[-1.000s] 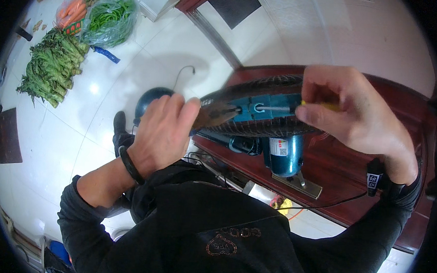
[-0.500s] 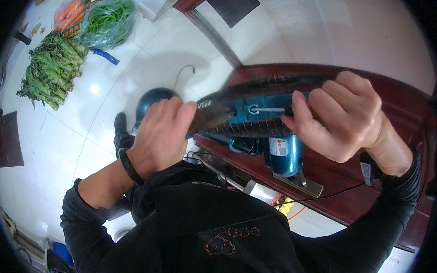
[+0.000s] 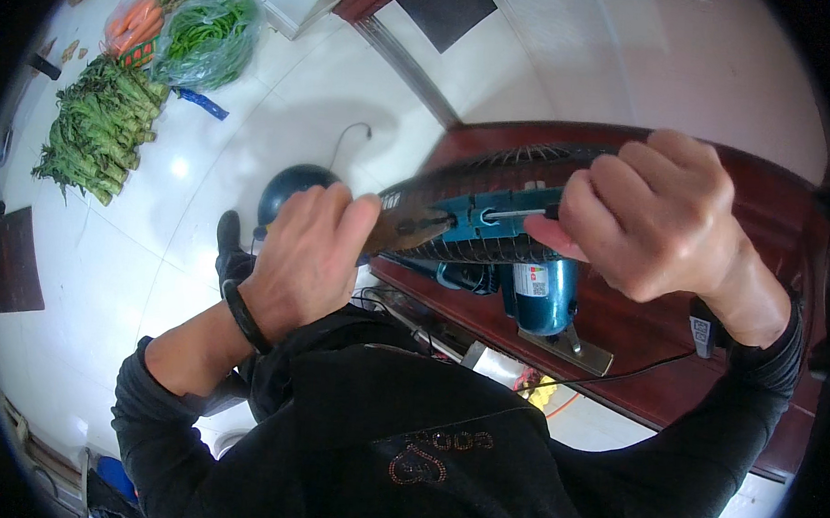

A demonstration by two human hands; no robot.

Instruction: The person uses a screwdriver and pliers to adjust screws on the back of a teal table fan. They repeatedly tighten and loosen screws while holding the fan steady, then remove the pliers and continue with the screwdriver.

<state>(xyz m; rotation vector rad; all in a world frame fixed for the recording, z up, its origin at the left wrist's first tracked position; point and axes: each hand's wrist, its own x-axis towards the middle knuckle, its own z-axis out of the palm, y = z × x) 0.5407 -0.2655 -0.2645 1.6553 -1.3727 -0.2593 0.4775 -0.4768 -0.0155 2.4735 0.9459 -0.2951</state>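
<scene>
An electric fan lies with its round wire guard (image 3: 503, 252) edge-on in front of me, a teal plastic piece (image 3: 466, 206) on its rim. My left hand (image 3: 304, 254) is closed around rusty brown pliers (image 3: 414, 229), whose jaws meet the left end of that teal piece. From the other side, my right hand (image 3: 653, 221) grips a screwdriver (image 3: 523, 214). Its thin metal shaft reaches a hole in the teal piece; my fist hides most of its handle. Below the guard hangs the fan's teal motor housing (image 3: 543, 302).
The fan is over a dark red wooden bench (image 3: 740, 245). A metal plate (image 3: 578, 352) and a black cord (image 3: 637, 369) lie below the motor. Leafy stalks (image 3: 101, 130), carrots (image 3: 133, 24) and bagged greens (image 3: 207, 37) rest on the left floor. A dark round object (image 3: 293, 187) stands near my foot.
The guard has tilted slightly, showing more of its far wires. My right hand has shifted a little, and more of the teal piece shows by the pliers' jaws. Both tools stay held.
</scene>
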